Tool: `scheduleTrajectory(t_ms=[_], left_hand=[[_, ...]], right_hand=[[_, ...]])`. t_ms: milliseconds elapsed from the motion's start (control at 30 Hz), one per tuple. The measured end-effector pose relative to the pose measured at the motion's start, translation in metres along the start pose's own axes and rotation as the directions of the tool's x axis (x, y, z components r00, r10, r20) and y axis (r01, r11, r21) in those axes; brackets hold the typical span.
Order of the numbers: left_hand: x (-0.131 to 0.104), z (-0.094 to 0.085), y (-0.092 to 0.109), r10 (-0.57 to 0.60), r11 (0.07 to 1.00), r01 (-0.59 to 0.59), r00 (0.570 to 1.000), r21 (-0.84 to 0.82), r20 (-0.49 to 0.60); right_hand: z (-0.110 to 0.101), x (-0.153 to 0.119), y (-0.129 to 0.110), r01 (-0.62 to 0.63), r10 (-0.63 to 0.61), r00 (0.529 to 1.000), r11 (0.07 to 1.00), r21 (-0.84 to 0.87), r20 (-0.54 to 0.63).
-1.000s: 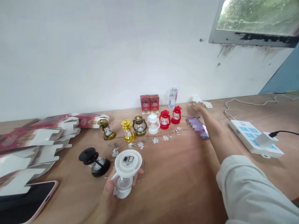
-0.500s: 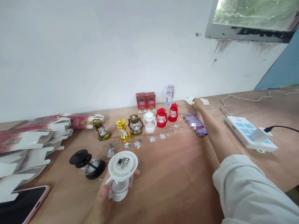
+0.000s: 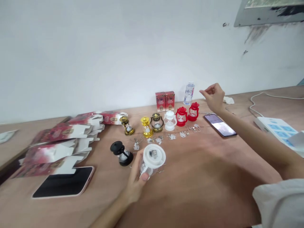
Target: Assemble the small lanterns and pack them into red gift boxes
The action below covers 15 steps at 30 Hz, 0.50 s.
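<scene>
In the head view, the person's left hand curls around an upturned white lantern over the table; the right hand is raised near the bottle, fingers curled, whether closed on anything cannot be told. The lantern looks light, stiff, brittle, best gripped round its middle

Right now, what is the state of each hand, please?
Left hand: closed around a white lantern, base up.
Right hand: raised, fingers curled; cannot tell whether it holds anything.
</scene>
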<state>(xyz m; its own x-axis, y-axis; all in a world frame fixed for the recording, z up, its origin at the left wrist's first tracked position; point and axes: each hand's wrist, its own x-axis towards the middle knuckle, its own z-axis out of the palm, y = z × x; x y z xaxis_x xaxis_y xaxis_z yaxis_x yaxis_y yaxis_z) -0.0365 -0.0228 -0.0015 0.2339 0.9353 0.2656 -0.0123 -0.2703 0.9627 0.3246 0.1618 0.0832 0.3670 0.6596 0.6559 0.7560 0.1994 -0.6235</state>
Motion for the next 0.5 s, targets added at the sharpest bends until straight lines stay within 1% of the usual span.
scheduleTrajectory(t_ms=[33,67,100,133,167,200,233,267,333,400,500], left_hand=[[0.002,0.000,0.004,0.040,0.998,-0.041,0.999,0.046,0.017],[0.004,-0.001,0.007,0.075,0.992,-0.078,0.996,0.098,0.042],[0.006,-0.002,0.010,0.100,0.981,-0.112,0.992,0.157,0.082],[0.007,-0.004,0.012,0.121,0.965,-0.146,0.985,0.216,0.123],[0.008,-0.006,0.013,0.133,0.947,-0.174,0.978,0.272,0.162],[0.009,-0.008,0.014,0.142,0.927,-0.199,0.971,0.318,0.192],[0.010,-0.010,0.015,0.152,0.909,-0.220,0.966,0.355,0.209],[0.011,-0.012,0.015,0.158,0.892,-0.234,0.963,0.388,0.219],[0.013,-0.015,0.015,0.149,0.858,-0.241,0.962,0.453,0.229],[0.015,-0.016,0.015,0.114,0.819,-0.224,0.966,0.527,0.234],[0.018,-0.017,0.014,0.036,0.755,-0.174,0.974,0.632,0.225]], right_hand=[[-0.007,-0.025,-0.025,0.047,-0.049,0.999,0.989,0.142,0.016],[-0.014,-0.052,-0.049,0.089,-0.116,0.990,0.958,0.273,0.086],[-0.021,-0.081,-0.071,0.109,-0.194,0.963,0.918,0.382,0.190],[-0.028,-0.109,-0.089,0.120,-0.279,0.917,0.875,0.469,0.286],[-0.033,-0.135,-0.103,0.139,-0.372,0.857,0.833,0.535,0.357],[-0.037,-0.158,-0.114,0.165,-0.458,0.803,0.786,0.596,0.382],[-0.038,-0.176,-0.120,0.183,-0.519,0.766,0.740,0.647,0.378],[-0.038,-0.191,-0.123,0.174,-0.541,0.750,0.715,0.677,0.380],[-0.032,-0.207,-0.120,0.142,-0.538,0.750,0.698,0.701,0.384],[-0.022,-0.213,-0.112,0.104,-0.505,0.764,0.711,0.696,0.402],[-0.008,-0.216,-0.102,0.105,-0.462,0.804,0.730,0.675,0.375]])
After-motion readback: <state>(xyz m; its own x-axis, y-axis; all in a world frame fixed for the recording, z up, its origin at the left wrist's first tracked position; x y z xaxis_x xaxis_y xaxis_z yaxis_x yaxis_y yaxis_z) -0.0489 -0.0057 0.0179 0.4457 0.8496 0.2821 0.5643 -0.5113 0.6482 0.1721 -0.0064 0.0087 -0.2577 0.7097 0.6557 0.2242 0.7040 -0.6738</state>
